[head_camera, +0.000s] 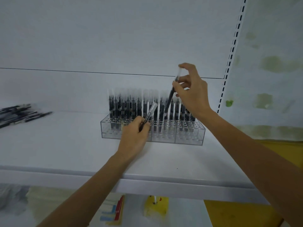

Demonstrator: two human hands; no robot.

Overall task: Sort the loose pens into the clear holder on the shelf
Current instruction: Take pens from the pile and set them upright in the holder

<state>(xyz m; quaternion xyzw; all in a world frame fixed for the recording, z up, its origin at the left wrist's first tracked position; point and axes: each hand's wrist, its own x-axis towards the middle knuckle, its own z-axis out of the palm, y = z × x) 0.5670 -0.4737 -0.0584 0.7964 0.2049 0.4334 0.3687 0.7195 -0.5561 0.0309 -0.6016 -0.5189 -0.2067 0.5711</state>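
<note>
So: clear holder (pixel 188 138) sits mid-frame on the shelf (pixel 65 153), back rows packed with upright pens (pixel 127 107), front holes mostly vacant. Right hand (pixel 191 92) pinches a tilted pen (pixel 171 94), tip down over the middle rows. Left hand (pixel 134 136) grips a second pen (pixel 150 114) at the holder's front. Loose pile (pixel 19 115) lies at the left edge, so probably well past halfway.

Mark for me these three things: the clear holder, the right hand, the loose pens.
clear holder (pixel 188 138): head view, front wall.
right hand (pixel 194 94): head view, middle of the hand.
loose pens (pixel 18 115): head view, middle of the pile.
</note>
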